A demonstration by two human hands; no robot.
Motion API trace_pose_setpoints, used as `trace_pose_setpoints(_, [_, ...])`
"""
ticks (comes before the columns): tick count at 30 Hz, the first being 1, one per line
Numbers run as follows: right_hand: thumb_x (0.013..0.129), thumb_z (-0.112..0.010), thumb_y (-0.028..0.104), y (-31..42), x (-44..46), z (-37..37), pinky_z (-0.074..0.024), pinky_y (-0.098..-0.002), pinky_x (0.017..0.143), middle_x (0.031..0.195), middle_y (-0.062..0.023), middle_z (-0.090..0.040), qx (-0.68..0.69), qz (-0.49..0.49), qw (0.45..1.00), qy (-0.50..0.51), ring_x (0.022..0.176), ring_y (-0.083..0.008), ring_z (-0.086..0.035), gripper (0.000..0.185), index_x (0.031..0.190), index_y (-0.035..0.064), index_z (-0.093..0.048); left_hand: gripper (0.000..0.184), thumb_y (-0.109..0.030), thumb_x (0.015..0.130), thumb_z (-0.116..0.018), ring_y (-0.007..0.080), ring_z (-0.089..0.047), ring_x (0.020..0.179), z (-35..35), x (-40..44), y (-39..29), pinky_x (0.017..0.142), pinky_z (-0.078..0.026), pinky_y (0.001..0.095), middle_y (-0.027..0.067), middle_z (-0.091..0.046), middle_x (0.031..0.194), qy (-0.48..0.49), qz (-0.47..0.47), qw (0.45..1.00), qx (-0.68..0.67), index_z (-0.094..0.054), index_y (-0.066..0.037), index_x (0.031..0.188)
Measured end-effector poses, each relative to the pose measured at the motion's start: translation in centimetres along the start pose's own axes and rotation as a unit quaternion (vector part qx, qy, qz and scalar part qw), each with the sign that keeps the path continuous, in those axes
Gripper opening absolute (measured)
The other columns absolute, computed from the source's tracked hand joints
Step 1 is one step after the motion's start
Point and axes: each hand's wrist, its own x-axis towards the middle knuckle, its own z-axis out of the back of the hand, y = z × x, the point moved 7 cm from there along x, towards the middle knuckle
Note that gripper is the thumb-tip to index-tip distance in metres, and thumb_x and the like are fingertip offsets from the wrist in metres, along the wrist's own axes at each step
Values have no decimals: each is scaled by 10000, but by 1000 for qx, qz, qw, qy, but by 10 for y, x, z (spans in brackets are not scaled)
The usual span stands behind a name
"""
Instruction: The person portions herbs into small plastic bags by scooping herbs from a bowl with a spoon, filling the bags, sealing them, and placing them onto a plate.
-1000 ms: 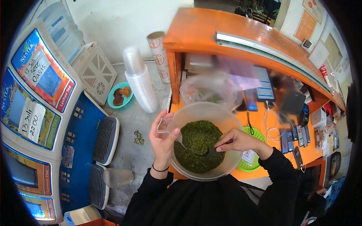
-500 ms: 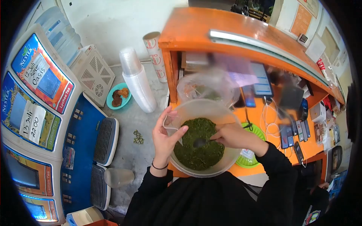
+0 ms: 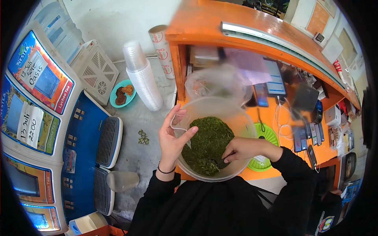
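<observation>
Shifted to the near side of the tub (image 3: 250,126) since the frame half a second ago, a spoon (image 3: 215,162) dips into finely cut greens (image 3: 208,137), its handle pinched firmly in the grip of the right hand (image 3: 245,149). Its partly buried bowl lies left of that grip and slightly nearer the person, the long axis running roughly right to left. The right hand is the nearer; the left hand (image 3: 173,139), thumb and fingers curved around a clear plastic container (image 3: 179,128), stands at the tub's left side, clear of the spoon. Whether the container is cup or bag cannot be told. At left, a drinks dispenser (image 3: 75,157) reads "Nestea," "Lychee Tea," "Jasmine Tea" and "Lemon Tea," with handwritten labels "12 Juli sore Oasis" and "13 Juli 22.00"; right of the tub, a green lid (image 3: 269,137) lies on the orange desk (image 3: 252,174).
</observation>
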Motion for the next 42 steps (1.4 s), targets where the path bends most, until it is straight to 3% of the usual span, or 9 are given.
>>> trace_pose_setpoints(3, [795,-610,158,-12,-18,26,-439,-287,610,764,-123,-627,82,-10,988,-133,658,-177,-579,217,949,6,-628,644,-5,657,-720,183,-497,1043,-1,0,0,963,-335,336,90,-525,1092,0,2,1000,0,-429,-14,1231])
trace_pose_setpoints(6, [788,-624,147,-1,-32,36,-431,-271,598,780,-99,-634,145,15,978,-146,661,-151,-569,210,951,14,-635,644,-12,657,-724,182,-497,1043,-1,0,-2,960,-338,336,89,-526,1092,3,-1,1000,8,-431,-16,1230])
trace_pose_setpoints(12, [777,-643,157,-5,-44,56,-402,-247,557,689,-76,-598,106,39,963,-244,624,-120,-536,204,932,24,-650,655,-16,649,-732,185,-496,1045,-2,-1,-1,958,-340,336,88,-526,1093,3,7,1000,7,-432,-15,1230])
trace_pose_setpoints(15, [772,-648,153,-1,-48,60,-402,-247,561,678,-82,-601,140,3,962,-232,609,-116,-526,194,920,28,-655,656,-16,647,-734,186,-496,1046,-3,0,-2,958,-341,336,89,-526,1091,7,5,1000,8,-432,-15,1230])
trace_pose_setpoints(21, [779,-626,116,0,-54,75,-445,-253,625,770,-118,-648,79,-20,960,-267,656,-125,-577,181,902,-17,-640,659,-32,643,-742,181,-499,1038,-6,-1,-4,945,-354,335,87,-533,1080,22,-2,999,46,-436,-17,1227])
trace_pose_setpoints(27, [764,-643,110,22,-59,90,-391,-275,540,624,-83,-551,43,31,931,-360,562,-131,-483,194,940,28,-646,669,-115,621,-772,183,-513,1019,-16,-2,2,917,-378,317,99,-554,1050,94,-17,984,147,-461,-13,1204])
trace_pose_setpoints(30, [743,-636,97,55,-60,99,-410,-308,552,648,-108,-545,-49,70,902,-423,579,-209,-532,183,920,51,-655,669,-155,613,-780,203,-524,1014,-21,-2,1,899,-392,319,111,-557,1068,126,-20,973,193,-475,-15,1192])
trace_pose_setpoints(37, [727,-629,64,64,-40,87,-409,-319,571,693,-90,-501,-143,83,897,-411,633,-236,-518,250,975,95,-647,670,-177,608,-784,199,-521,1037,-26,-3,-7,897,-397,315,115,-566,1083,154,5,966,209,-485,-12,1185])
trace_pose_setpoints(42, [737,-629,84,59,-58,96,-411,-319,592,704,-91,-499,-107,66,896,-427,650,-242,-509,242,978,95,-646,702,-176,610,-783,174,-526,1015,-25,-3,-5,900,-389,298,97,-577,1057,145,-8,970,195,-457,-15,1211])
